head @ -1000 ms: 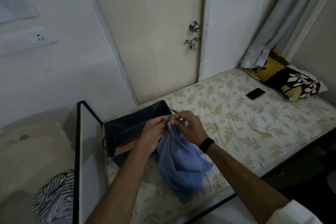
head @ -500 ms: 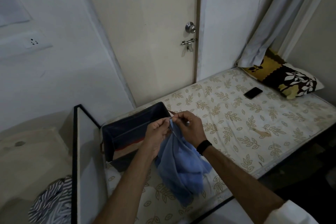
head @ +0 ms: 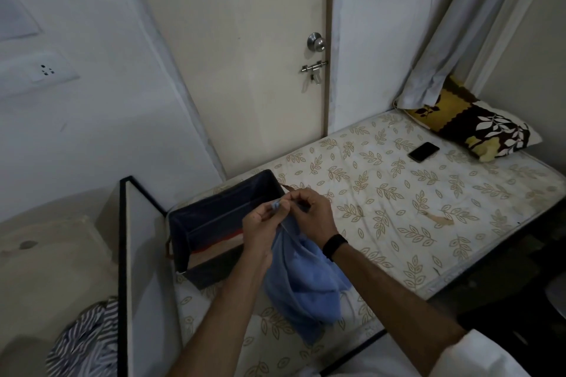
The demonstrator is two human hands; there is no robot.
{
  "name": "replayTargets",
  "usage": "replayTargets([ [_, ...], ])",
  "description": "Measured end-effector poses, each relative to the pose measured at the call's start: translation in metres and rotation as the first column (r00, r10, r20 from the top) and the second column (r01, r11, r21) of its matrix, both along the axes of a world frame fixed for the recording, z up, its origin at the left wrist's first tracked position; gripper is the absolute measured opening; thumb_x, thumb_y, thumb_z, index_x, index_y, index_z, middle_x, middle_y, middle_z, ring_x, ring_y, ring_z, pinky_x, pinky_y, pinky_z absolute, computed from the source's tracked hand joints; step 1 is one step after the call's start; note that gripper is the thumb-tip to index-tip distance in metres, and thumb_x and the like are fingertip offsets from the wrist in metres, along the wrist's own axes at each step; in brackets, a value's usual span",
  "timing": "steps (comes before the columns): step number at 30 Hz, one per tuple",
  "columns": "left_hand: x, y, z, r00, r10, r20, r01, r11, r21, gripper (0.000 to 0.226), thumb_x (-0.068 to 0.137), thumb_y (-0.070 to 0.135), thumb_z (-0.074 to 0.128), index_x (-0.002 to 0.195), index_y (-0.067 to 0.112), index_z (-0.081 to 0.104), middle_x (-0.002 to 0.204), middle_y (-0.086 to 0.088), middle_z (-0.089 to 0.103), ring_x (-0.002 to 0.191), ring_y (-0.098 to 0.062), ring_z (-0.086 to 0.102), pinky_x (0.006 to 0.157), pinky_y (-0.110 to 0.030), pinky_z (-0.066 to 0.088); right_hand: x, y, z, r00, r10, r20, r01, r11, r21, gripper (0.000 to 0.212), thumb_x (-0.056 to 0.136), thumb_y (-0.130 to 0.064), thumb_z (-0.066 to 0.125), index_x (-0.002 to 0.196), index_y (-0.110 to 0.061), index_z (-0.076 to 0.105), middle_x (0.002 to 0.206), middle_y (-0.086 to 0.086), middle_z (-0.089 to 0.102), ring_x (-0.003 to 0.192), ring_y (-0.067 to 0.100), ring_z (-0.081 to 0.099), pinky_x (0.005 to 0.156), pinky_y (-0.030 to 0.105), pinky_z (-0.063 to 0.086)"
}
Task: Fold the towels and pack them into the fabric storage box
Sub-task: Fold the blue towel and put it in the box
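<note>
Two hands (left hand [head: 260, 223], right hand [head: 312, 214]) pinch one blue towel [head: 300, 281] beside one box [head: 220, 223].

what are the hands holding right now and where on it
Both the left hand and right hand pinch the blue towel at its top edge, close together; the rest hangs down loose.

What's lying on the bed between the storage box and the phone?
Nothing: the head view shows only bare leaf-print mattress between the storage box and the phone.
</note>
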State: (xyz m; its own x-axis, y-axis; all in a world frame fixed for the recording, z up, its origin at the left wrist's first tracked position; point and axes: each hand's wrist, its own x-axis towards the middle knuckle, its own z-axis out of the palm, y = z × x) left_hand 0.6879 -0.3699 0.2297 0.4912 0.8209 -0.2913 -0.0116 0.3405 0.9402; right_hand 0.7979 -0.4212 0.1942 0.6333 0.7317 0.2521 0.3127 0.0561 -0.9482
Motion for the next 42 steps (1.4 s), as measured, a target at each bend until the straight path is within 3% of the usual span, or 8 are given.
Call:
replayTargets([
  [6, -0.003, 0.01, 0.001, 0.988, 0.153, -0.037, -0.153, 0.988, -0.016, 0.012, 0.088, 0.023, 0.069, 0.084, 0.013, 0.073, 0.086, -0.011, 0.075, 0.084, -0.026, 0.07, 0.075, -0.038, 0.059, 0.017, -0.007, -0.012, 0.988, 0.156, 0.006, -0.153, 0.974, -0.167, 0.015, 0.085, -0.031, 0.074, 0.086, -0.026, 0.061, 0.071, -0.014, 0.056, 0.063, 0.0, 0.05, 0.063, 0.012, 0.039],
  [14, -0.019, 0.054, 0.073, 0.974, 0.225, 0.015, -0.222, 0.944, 0.246, 0.019, 0.095, 0.026, 0.059, 0.083, 0.011, 0.063, 0.084, -0.014, 0.066, 0.077, -0.021, 0.061, 0.072, -0.033, 0.053, 0.021, -0.016, -0.03, 0.89, 0.441, 0.114, -0.318, 0.781, -0.538, 0.049, 0.084, -0.055, 0.064, 0.103, -0.009, 0.065, 0.094, 0.007, 0.067, 0.086, 0.022, 0.061, 0.082, 0.034, 0.049],
  [20, -0.037, 0.089, 0.137, 0.954, 0.295, 0.063, -0.291, 0.848, 0.442, 0.021, 0.094, 0.03, 0.06, 0.078, 0.017, 0.058, 0.083, -0.008, 0.057, 0.078, -0.016, 0.051, 0.072, -0.034, 0.045, 0.027, -0.008, -0.038, 0.839, 0.537, 0.09, -0.299, 0.592, -0.748, 0.029, 0.092, -0.042, 0.06, 0.098, -0.014, 0.061, 0.092, 0.005, 0.062, 0.085, 0.023, 0.06, 0.074, 0.034, 0.045],
  [26, -0.066, 0.106, 0.179, 0.931, 0.347, 0.111, -0.351, 0.774, 0.527, 0.022, 0.094, 0.031, 0.059, 0.082, 0.013, 0.057, 0.086, -0.012, 0.061, 0.079, -0.018, 0.056, 0.075, -0.033, 0.048, 0.032, -0.012, -0.057, 0.92, 0.384, -0.079, -0.306, 0.577, -0.758, 0.054, 0.086, -0.065, 0.057, 0.106, -0.015, 0.064, 0.1, 0.007, 0.068, 0.098, 0.026, 0.066, 0.076, 0.029, 0.048],
  [30, -0.079, 0.109, 0.19, 0.907, 0.402, 0.126, -0.403, 0.739, 0.539, 0.026, 0.095, 0.029, 0.059, 0.072, 0.017, 0.054, 0.08, -0.003, 0.061, 0.073, -0.012, 0.056, 0.068, -0.023, 0.049, 0.036, -0.024, -0.071, 0.899, 0.431, -0.071, -0.325, 0.552, -0.768, 0.105, 0.085, -0.053, 0.066, 0.156, -0.017, -0.002, 0.147, 0.016, 0.044, 0.133, 0.033, 0.045, 0.106, 0.035, 0.038],
  [33, -0.088, 0.111, 0.193, 0.89, 0.439, 0.122, -0.431, 0.725, 0.537, 0.025, 0.096, 0.027, 0.059, 0.072, 0.019, 0.056, 0.075, 0.003, 0.061, 0.066, -0.005, 0.056, 0.062, -0.019, 0.049, 0.045, -0.037, -0.092, 0.871, 0.481, -0.101, -0.343, 0.449, -0.825, 0.115, 0.089, -0.034, 0.067, 0.149, -0.018, -0.028, 0.097, 0.016, 0.066, 0.095, 0.033, 0.065, 0.076, 0.028, 0.048],
  [38, -0.096, 0.115, 0.195, 0.879, 0.467, 0.099, -0.439, 0.707, 0.555, 0.026, 0.095, 0.028, 0.059, 0.072, 0.018, 0.054, 0.071, 0.002, 0.058, 0.059, -0.002, 0.054, 0.058, -0.018, 0.048, 0.055, -0.056, -0.122, 0.862, 0.44, -0.251, -0.425, 0.358, -0.832, 0.069, 0.102, -0.025, 0.045, 0.157, -0.02, 0.003, 0.146, 0.018, 0.046, 0.129, 0.033, 0.049, 0.099, 0.034, 0.042],
  [42, -0.098, 0.113, 0.199, 0.881, 0.462, 0.106, -0.436, 0.703, 0.562, 0.03, 0.096, 0.026, 0.058, 0.069, 0.016, 0.051, 0.065, 0.002, 0.057, 0.052, -0.001, 0.053, 0.054, -0.018, 0.046, 0.051, -0.073, -0.137, 0.841, 0.445, -0.307, -0.473, 0.331, -0.816, 0.03, 0.099, -0.022, 0.048, 0.12, -0.009, 0.065, 0.113, 0.012, 0.069, 0.117, 0.029, 0.06, 0.103, 0.035, 0.045],
])
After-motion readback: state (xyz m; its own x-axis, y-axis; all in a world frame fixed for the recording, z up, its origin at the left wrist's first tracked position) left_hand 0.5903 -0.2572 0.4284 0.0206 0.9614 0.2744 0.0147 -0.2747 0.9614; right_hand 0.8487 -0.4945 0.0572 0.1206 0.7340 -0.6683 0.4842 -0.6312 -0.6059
